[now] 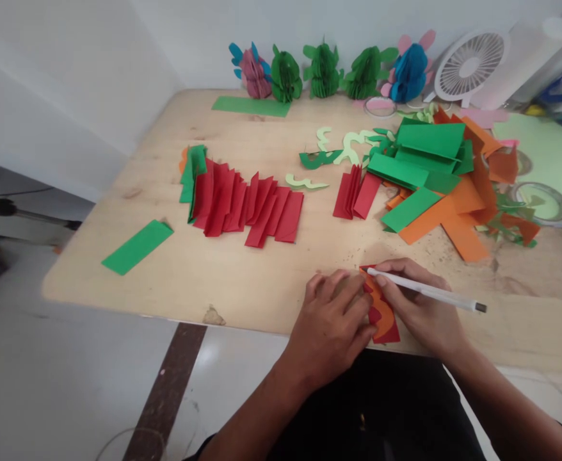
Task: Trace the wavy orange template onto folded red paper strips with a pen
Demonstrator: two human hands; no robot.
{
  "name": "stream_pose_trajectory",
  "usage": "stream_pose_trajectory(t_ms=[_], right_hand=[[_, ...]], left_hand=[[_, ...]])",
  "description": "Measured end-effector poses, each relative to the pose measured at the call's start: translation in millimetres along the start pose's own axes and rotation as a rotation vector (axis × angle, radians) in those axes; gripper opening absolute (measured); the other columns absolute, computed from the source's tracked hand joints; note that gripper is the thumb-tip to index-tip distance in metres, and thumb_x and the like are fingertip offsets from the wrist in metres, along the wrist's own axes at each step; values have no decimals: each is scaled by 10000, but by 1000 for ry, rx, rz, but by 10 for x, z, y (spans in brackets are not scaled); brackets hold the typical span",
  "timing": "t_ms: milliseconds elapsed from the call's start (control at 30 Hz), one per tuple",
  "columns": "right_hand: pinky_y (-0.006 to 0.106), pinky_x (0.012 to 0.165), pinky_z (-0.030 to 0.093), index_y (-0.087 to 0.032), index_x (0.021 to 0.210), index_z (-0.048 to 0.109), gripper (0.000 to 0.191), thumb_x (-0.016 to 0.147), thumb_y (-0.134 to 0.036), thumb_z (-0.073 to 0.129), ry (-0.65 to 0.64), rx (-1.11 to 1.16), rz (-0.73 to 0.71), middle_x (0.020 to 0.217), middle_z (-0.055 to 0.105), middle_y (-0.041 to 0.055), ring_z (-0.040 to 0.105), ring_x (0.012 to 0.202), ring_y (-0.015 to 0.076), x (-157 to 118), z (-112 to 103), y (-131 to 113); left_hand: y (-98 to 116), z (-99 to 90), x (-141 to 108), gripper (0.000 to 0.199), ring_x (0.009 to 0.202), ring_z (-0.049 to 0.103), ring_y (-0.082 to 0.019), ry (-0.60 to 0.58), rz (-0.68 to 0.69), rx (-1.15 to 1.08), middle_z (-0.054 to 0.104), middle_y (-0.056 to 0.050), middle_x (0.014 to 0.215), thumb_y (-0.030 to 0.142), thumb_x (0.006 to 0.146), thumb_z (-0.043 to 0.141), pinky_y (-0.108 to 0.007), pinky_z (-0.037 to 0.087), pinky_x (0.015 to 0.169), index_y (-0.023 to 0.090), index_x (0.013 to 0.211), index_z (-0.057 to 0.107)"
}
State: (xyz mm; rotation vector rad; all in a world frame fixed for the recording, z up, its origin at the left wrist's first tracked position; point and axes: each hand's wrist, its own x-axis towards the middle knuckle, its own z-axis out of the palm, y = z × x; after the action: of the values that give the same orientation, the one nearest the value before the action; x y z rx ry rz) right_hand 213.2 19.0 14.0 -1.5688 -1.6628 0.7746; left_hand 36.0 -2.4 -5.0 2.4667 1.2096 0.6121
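In the head view, my left hand (333, 320) presses down with bent, spread fingers on an orange paper cutout (384, 323) with a wavy edge. The cutout lies over a folded red paper strip (392, 334) at the table's front edge. My right hand (425, 307) is closed around a white pencil (425, 288) with a dark end. Its tip meets the top of the cutout and red strip, and the fingers rest beside them. Part of the cutout is hidden under my left fingers.
Folded red papers (262, 208) stand in a row at left, near a green strip (137, 246). Green folded papers (425, 153) and orange papers (463, 221) pile at right, beside scissors (550, 195). Paper figures (324, 70) and a white fan (473, 67) stand at the back.
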Motion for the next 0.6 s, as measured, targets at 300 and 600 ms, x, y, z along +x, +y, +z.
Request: stream_pose_trajectory(t_ms=[300, 600], right_hand=[[226, 575, 537, -228, 889, 685, 147, 877, -351, 605, -2, -43, -22, 811, 728, 11, 678, 669, 135, 12, 17, 3], [255, 626, 551, -237, 901, 679, 134, 889, -330, 584, -1, -82, -90, 841, 732, 15, 685, 697, 145, 3, 9, 1]], left_hand=[[4, -5, 7, 258, 1262, 449, -297, -13, -7, -11, 571, -75, 1369, 367, 943, 497, -511, 318, 1037, 195, 1108, 595], [5, -7, 5, 282, 1272, 439, -294, -20, -17, -16, 561, -76, 1385, 362, 932, 518, -512, 309, 1054, 192, 1147, 583]])
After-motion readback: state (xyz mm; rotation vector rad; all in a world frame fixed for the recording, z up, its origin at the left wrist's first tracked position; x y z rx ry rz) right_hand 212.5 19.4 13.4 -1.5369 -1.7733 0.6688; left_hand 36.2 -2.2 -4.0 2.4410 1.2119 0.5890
